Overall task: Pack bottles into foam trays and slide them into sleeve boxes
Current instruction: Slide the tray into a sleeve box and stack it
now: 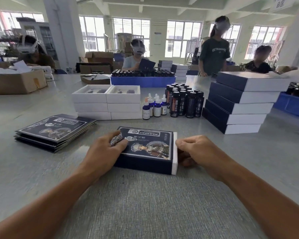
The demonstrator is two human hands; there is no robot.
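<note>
A dark blue printed sleeve box (150,149) lies on the grey table in front of me. A white tray end (175,152) sticks out a little from its right opening. My left hand (105,149) rests on the box's top left part, fingers laid flat on the print. My right hand (197,149) has curled fingers, and its knuckles press against the white tray end. Small blue dropper bottles (155,106) and tall dark bottles (185,100) stand behind the box. The inside of the tray is hidden.
Flat printed sleeves (55,131) are stacked at the left. White foam trays (107,102) are piled behind, and packed boxes (240,104) tower at the right. A blue crate (141,81) of bottles and a cardboard box (16,81) sit farther back. Several people work across the table.
</note>
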